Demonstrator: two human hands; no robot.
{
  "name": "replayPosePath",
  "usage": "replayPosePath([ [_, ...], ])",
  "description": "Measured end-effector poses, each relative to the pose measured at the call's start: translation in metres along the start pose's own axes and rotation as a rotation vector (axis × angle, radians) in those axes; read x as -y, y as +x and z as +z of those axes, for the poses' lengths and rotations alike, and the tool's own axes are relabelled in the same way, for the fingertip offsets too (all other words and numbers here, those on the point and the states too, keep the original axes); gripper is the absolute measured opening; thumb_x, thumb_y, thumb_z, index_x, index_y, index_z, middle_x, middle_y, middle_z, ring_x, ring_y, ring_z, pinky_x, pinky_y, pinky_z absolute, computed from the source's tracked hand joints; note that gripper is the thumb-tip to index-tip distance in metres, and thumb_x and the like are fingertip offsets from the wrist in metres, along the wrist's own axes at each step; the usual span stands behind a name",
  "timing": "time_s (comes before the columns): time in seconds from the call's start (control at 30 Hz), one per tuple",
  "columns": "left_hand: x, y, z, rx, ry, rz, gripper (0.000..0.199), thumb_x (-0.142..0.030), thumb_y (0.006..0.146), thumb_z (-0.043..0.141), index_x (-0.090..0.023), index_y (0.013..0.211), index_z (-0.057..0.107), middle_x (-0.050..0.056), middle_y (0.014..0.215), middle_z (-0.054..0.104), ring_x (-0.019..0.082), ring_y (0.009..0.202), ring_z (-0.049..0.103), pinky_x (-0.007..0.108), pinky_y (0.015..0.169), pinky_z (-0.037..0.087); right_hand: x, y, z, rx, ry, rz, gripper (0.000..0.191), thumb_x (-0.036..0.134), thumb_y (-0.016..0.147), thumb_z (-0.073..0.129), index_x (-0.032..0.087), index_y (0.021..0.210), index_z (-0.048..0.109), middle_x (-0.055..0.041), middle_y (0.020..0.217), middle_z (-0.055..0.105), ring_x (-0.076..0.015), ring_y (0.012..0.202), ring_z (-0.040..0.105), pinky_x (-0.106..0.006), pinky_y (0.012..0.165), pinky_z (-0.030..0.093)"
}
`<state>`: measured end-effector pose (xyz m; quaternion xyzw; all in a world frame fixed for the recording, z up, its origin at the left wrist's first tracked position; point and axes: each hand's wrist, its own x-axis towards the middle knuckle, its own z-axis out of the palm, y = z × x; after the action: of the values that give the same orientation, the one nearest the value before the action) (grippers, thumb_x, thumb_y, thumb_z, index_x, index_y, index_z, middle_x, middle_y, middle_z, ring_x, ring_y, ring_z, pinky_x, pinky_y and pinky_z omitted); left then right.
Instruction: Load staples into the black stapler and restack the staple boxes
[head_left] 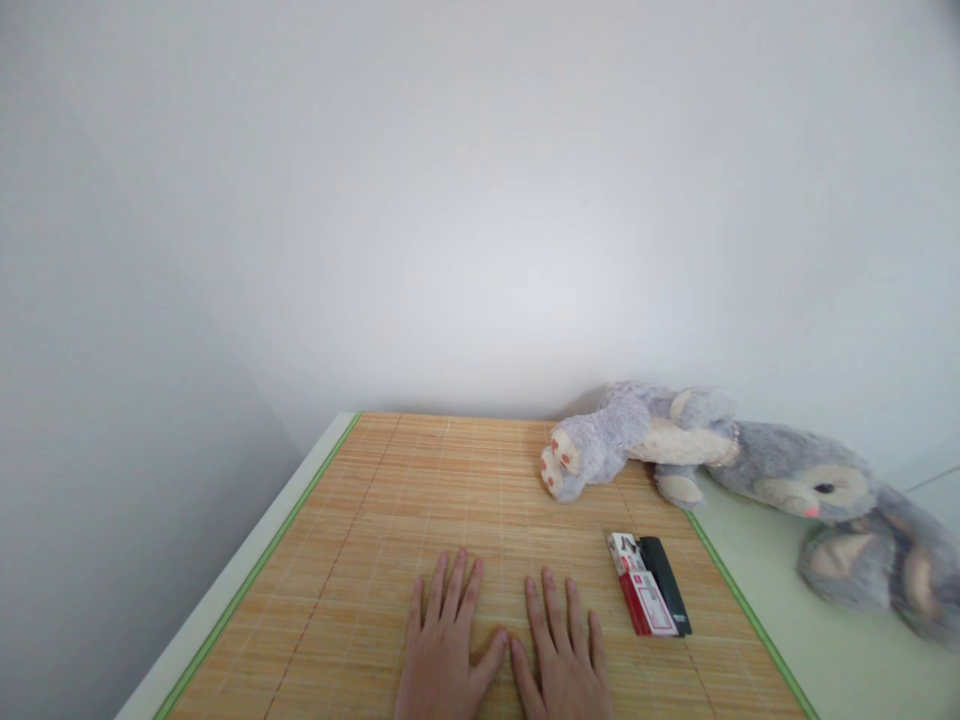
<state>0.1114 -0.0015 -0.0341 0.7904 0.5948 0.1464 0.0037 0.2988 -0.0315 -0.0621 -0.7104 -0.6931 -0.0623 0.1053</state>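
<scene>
My left hand (444, 640) lies flat, palm down, on a bamboo mat (420, 500), fingers spread and nothing held. Beside it my right hand (561, 650) rests the same way, also bare. The two thumbs point at each other and nearly meet. To the right of my right hand, a small red and white box (643, 590) lies on the mat, untouched. Against its right side is a long black object (665, 585) that looks like a stapler.
A grey plush rabbit (682, 440) lies on its back along the wall (480, 220), across the mat's far right corner. Its head and long ears rest on the pale green tabletop (840, 640). Green edging borders the mat on both sides.
</scene>
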Motion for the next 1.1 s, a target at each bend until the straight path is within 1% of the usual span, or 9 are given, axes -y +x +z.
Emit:
replayPosePath([
  [0.17,-0.003,0.0,-0.004,0.012,0.001,-0.014,0.077,-0.056,0.099,0.047,-0.036,0.164,0.013,-0.002,0.172,0.02,0.031,0.158,0.019,0.058,0.126,0.02,-0.001,0.002,-0.015,0.067,0.035,-0.013,0.069,0.066,0.099,0.036,0.031,0.158,0.038,-0.0054,0.166,0.032,-0.0401,0.153,0.03,-0.068,0.119,0.027],
  [0.3,-0.003,0.0,-0.006,0.022,-0.007,-0.009,0.077,-0.057,0.099,0.047,-0.036,0.164,0.013,-0.002,0.172,0.02,0.03,0.159,0.018,0.057,0.126,0.02,-0.001,0.003,-0.021,0.106,0.046,-0.007,0.068,0.065,0.1,0.035,0.03,0.159,0.036,-0.0052,0.167,0.028,-0.0396,0.155,0.027,-0.068,0.12,0.026],
  [0.53,-0.003,0.001,-0.005,0.023,-0.004,-0.009,0.077,-0.055,0.099,0.048,-0.036,0.164,0.013,-0.002,0.172,0.019,0.03,0.159,0.016,0.057,0.127,0.018,-0.001,0.003,-0.022,0.114,0.062,-0.003,0.068,0.064,0.101,0.033,0.031,0.16,0.034,-0.0044,0.168,0.027,-0.0391,0.156,0.024,-0.067,0.121,0.024],
  [0.73,-0.003,0.0,-0.005,0.026,-0.004,-0.006,0.076,-0.056,0.1,0.046,-0.035,0.165,0.012,-0.001,0.172,0.02,0.029,0.159,0.016,0.058,0.126,0.018,-0.001,0.002,-0.022,0.111,0.069,-0.009,0.069,0.066,0.101,0.033,0.031,0.16,0.032,-0.0046,0.168,0.027,-0.0387,0.156,0.024,-0.067,0.121,0.023],
  [0.97,-0.003,0.0,-0.007,0.017,-0.015,-0.001,0.076,-0.055,0.099,0.048,-0.036,0.164,0.014,0.0,0.171,0.022,0.031,0.159,0.018,0.058,0.126,0.019,-0.002,0.0,-0.021,0.113,0.066,-0.013,0.069,0.065,0.101,0.034,0.031,0.161,0.03,-0.005,0.169,0.025,-0.0385,0.156,0.023,-0.067,0.121,0.024],
  [1.1,-0.003,0.0,-0.008,0.029,-0.016,-0.005,0.075,-0.055,0.1,0.046,-0.035,0.164,0.013,-0.001,0.172,0.019,0.03,0.159,0.017,0.058,0.127,0.018,-0.002,0.001,-0.022,0.111,0.067,-0.019,0.068,0.063,0.102,0.034,0.031,0.161,0.028,-0.004,0.169,0.024,-0.0379,0.156,0.022,-0.067,0.121,0.024],
])
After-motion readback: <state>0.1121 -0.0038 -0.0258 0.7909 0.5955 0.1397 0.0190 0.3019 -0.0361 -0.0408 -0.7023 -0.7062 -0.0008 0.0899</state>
